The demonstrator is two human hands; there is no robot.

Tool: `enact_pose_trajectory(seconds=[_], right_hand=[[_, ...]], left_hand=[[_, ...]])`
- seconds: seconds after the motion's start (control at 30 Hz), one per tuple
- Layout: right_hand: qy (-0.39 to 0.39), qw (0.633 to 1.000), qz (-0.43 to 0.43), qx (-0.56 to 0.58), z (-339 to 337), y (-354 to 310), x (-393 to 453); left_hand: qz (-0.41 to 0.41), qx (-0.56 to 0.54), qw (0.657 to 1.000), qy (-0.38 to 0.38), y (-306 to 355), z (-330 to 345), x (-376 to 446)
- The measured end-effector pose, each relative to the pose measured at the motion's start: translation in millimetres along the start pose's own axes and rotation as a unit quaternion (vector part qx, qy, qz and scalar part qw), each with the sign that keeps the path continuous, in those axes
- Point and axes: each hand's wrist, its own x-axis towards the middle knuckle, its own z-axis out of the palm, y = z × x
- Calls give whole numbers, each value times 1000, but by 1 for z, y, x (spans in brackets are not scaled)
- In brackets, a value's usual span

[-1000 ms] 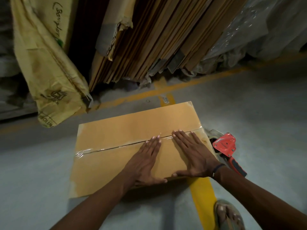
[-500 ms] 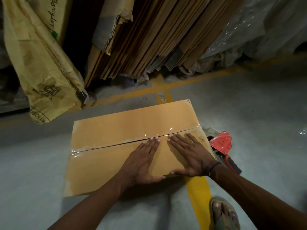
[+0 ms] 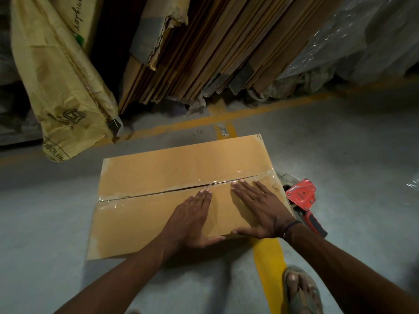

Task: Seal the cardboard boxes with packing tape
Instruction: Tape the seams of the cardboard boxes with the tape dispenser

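The cardboard box (image 3: 181,196) lies flat on the grey floor (image 3: 340,155), its two top flaps meeting along a centre seam covered by a strip of clear packing tape (image 3: 158,193) that glints at the left end and near the right edge. Both hands rest palm-down on the near flap, fingers straight and held together, fingertips reaching the taped seam. The left hand (image 3: 192,220) presses the flap about mid-box, its thumb spread along the near edge; the right hand (image 3: 260,209) lies just beside it, nearer the box's right end, a dark band around its wrist. Just past the right hand, off the box's right edge, a red tape dispenser (image 3: 302,197) lies on the floor, its handle pointing back toward the person. A yellow floor line (image 3: 269,264) runs under the box, and a sandalled foot (image 3: 301,291) stands near it below the right forearm. Beyond the fingertips, flattened cardboard sheets (image 3: 215,48) lean in a stack, with a yellow printed sack (image 3: 61,82) to their left and clear plastic wrap (image 3: 362,37) to their right.
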Motion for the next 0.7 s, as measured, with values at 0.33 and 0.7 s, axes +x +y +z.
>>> enact_pose_trajectory(seconds=[0.33,0.7], right_hand=[[14,1000,-8,15,-5,-5,-3],[-39,996,-77,-25,-7,-87,78]], left_hand=[[32,36,998,26,-9,-2,2],[-43,81,995,-29,-77,-4,-51]])
